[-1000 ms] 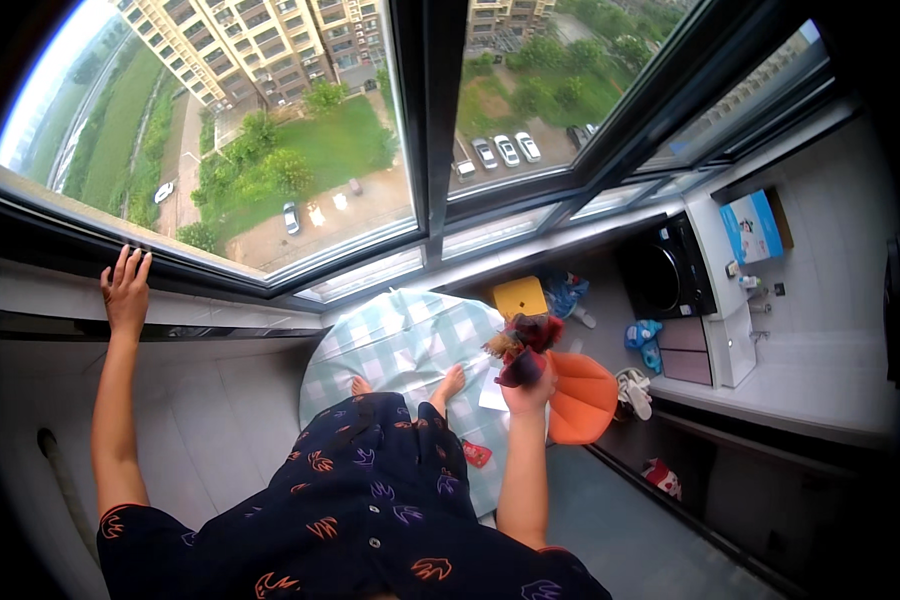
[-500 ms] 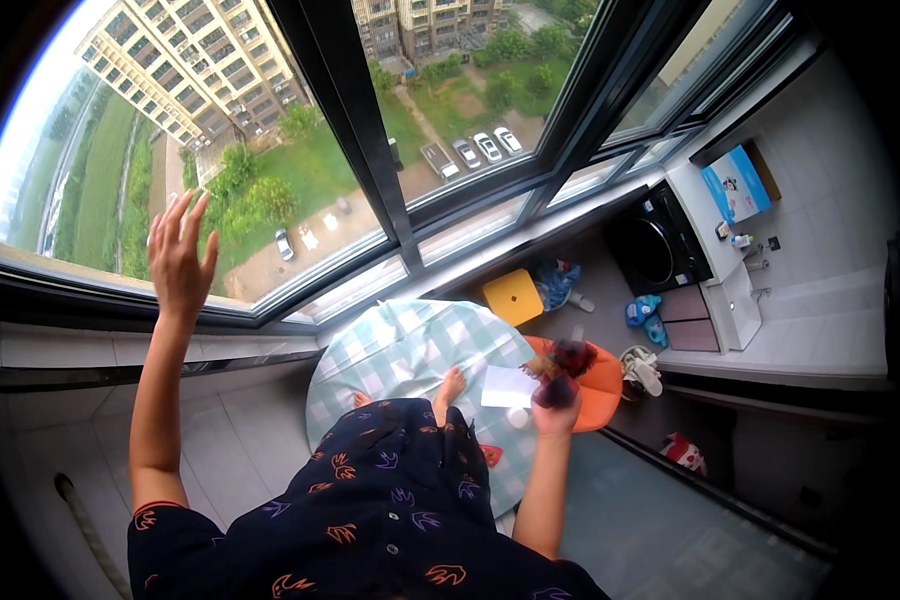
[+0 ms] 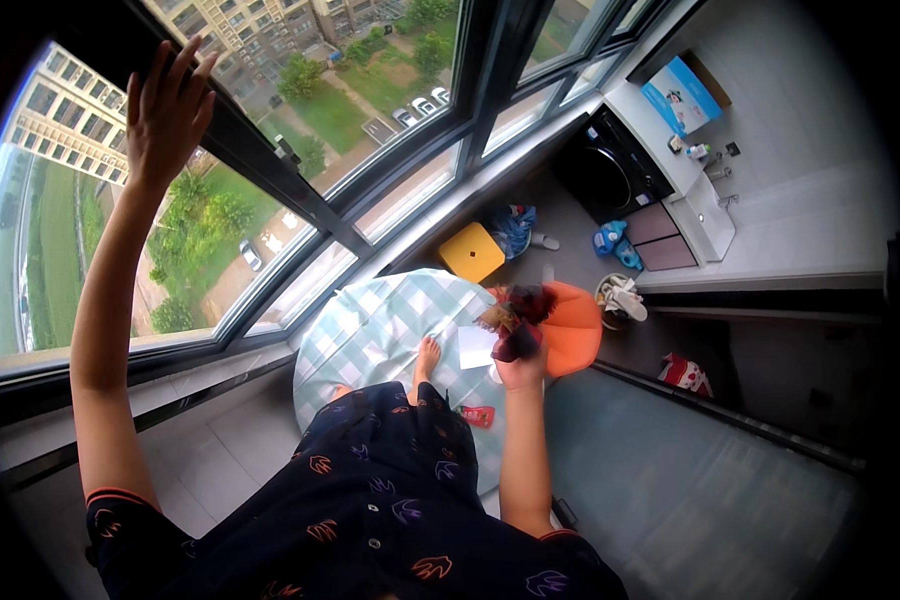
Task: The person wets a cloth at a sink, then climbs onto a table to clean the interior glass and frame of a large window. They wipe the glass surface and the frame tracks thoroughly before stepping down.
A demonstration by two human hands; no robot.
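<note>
My left hand [image 3: 165, 120] is raised high at the upper left, fingers stretched out and apart, over the dark window frame [image 3: 255, 150]; whether it touches the frame I cannot tell. In my right hand [image 3: 522, 370] is a dark-red bundle [image 3: 518, 343] with a brownish, fringed part; its exact kind is unclear. A white sheet [image 3: 476, 346] shows beside the bundle. I stand barefoot on a round table with a green-and-white checked cloth [image 3: 360, 315]. A small red packet [image 3: 478, 415] lies on the cloth near my leg.
An orange chair [image 3: 572, 335] adjoins the table's right side. Beyond it are a yellow stool [image 3: 473, 252], blue bags [image 3: 615, 243], a shoe rack [image 3: 622, 300] and a black washing machine [image 3: 600, 170]. A blue box [image 3: 682, 95] stands on the counter. Tall windows run along the left and far side.
My left hand has risen from in front of the glass to the window frame. The view has shifted, and my right hand still holds the dark-red bundle over the table's right side.
</note>
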